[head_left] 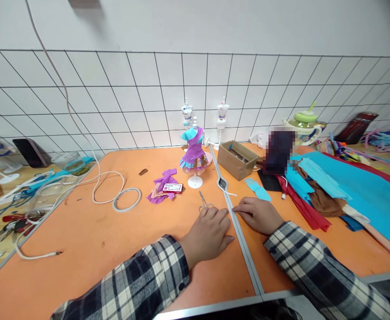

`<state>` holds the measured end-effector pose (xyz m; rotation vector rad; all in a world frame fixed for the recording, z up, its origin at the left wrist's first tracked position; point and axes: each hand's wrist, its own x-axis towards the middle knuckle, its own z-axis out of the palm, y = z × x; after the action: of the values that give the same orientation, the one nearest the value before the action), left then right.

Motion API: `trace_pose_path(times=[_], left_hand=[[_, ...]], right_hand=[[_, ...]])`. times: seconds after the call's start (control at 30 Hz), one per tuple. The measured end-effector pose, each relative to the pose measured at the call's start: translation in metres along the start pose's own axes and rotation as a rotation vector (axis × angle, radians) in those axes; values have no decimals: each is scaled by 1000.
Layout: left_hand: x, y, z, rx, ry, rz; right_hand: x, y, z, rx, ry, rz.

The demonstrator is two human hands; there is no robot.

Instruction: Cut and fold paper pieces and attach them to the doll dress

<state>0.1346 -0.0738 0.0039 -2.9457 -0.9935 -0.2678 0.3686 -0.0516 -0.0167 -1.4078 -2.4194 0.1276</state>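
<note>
My left hand lies palm down on the orange table, fingers stretched out, thumb apart. Just beyond its fingertips is a small pair of scissors, its handles partly hidden by the fingers. My right hand rests on the table with its index finger stretched to the grey metal strip; the other fingers are loosely bent, and nothing shows in them. Ahead stands a miniature dress form in a purple and light blue ruffled dress. Left of it, a small red and white box sits on purple crepe paper scraps.
A cardboard box stands beyond my right hand, near a light blue paper piece. Two white dress forms stand by the tiled wall. Coloured paper spreads at right. A white cable and a ring lie left.
</note>
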Motion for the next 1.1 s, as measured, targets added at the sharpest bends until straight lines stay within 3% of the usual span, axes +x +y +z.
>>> trace_pose_path(times=[0.2,0.57,0.67,0.77,0.9,1.1], left_hand=[[2,0,1,-34,-37,21],[0,-7,2,-71,-86,7],[0,-6,3,-80,-83,4],[1,-6,3,-97,-74,-4],[0,-7,4,-134,-70,-15],[0,-9,6,-206,-63,-33]], right_hand=[[0,-10,-6,-174,-62,-39],[-3,18,3,17,69,163],[-4,13,0,21,120,77],[-4,1,-1,19,24,-1],[0,-2,0,74,-7,110],[3,16,5,262,26,298]])
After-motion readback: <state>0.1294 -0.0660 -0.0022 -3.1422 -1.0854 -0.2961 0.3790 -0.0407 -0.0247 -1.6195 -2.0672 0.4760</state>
